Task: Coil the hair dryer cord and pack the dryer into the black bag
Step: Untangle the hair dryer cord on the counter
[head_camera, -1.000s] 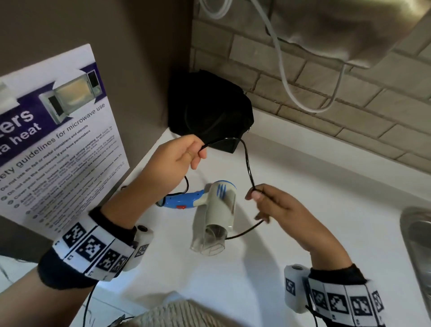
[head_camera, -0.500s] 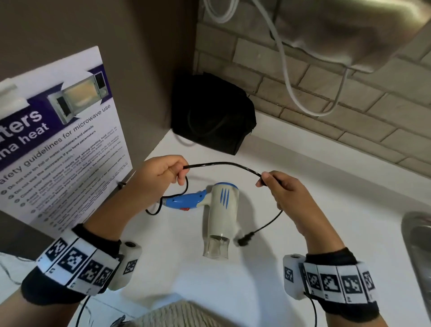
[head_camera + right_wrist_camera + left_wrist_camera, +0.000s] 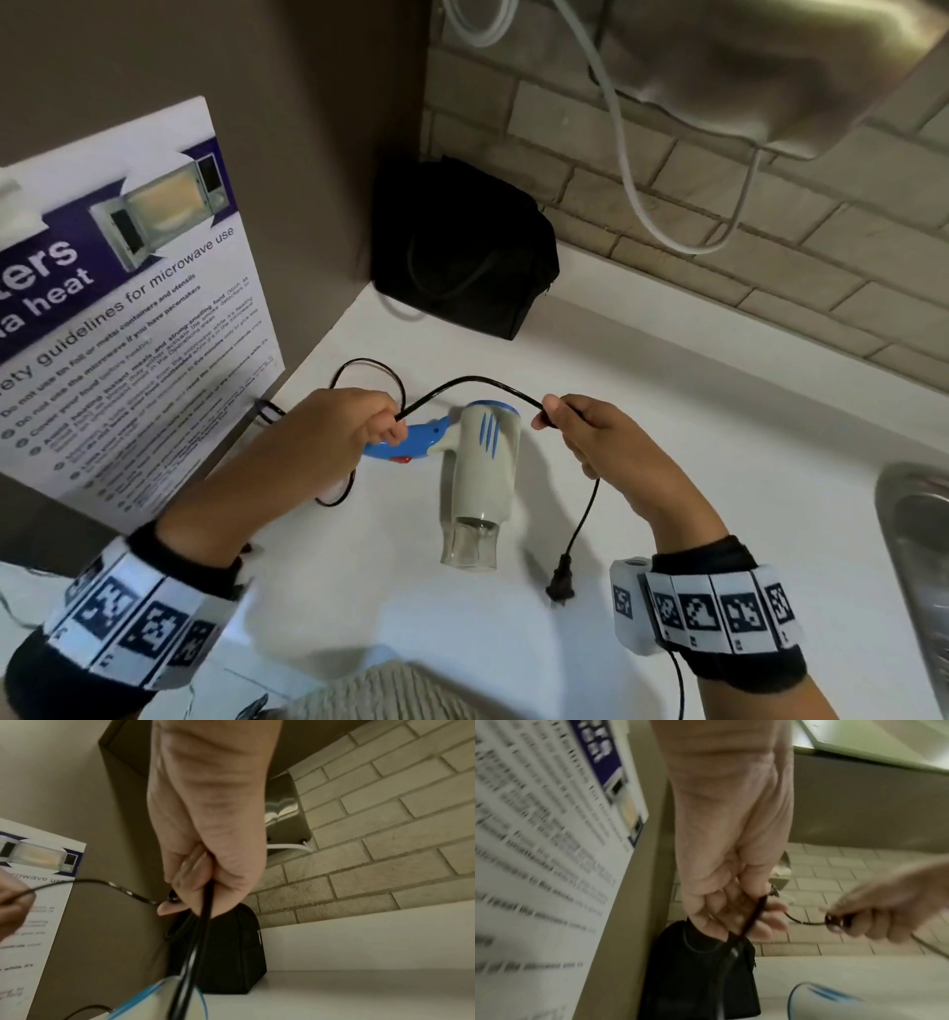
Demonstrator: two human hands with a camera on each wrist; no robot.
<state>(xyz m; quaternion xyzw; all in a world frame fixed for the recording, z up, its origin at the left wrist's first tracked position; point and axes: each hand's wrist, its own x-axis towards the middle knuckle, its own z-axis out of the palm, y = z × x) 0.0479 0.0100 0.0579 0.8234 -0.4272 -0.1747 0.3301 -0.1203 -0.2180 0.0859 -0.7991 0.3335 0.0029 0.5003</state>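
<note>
A white hair dryer (image 3: 482, 473) with a blue handle (image 3: 405, 447) lies on the white counter (image 3: 693, 462), nozzle toward me. Its black cord (image 3: 477, 383) arches above it between both hands. My left hand (image 3: 349, 431) pinches loops of the cord (image 3: 752, 914) above the handle. My right hand (image 3: 580, 437) grips the cord (image 3: 205, 914) farther along, and the plug (image 3: 562, 586) dangles below it near the counter. The black bag (image 3: 462, 252) stands in the far corner, beyond both hands.
A microwave safety poster (image 3: 118, 308) hangs on the left wall. A brick wall (image 3: 719, 246) with a metal dispenser (image 3: 770, 61) and white hose (image 3: 631, 180) rises behind. A steel sink (image 3: 919, 555) edges the right.
Both hands dropped toward the dryer and drew the cord into a wide arch. A new loop has formed at my left hand. The plug end now hangs free below my right hand.
</note>
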